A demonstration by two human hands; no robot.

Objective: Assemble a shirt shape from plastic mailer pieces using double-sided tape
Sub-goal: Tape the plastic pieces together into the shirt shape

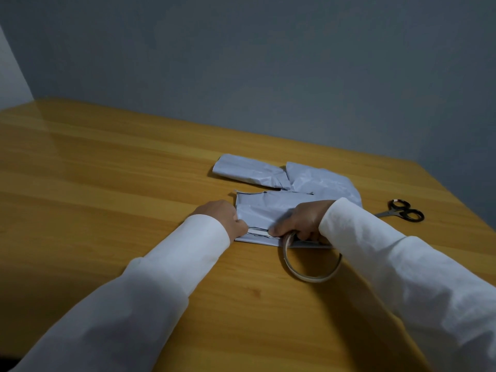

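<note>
Pinching a white tape strip [258, 232] against the near edge of the grey mailer body piece [261, 210], the left hand [221, 217] holds its end; the right hand [302, 221], fingers curled, grips the tape roll [308, 264] on the table [107, 170].

Wooden table [107, 183] with a light, glossy grain, set against a grey wall. Lying on it: 3 pale grey mailer pieces, namely a body piece [257, 208] nearest the viewer, a sleeve piece [247, 170] behind it and a crumpled piece [322, 181] to the right; black-handled scissors [402, 210] further right.
</note>
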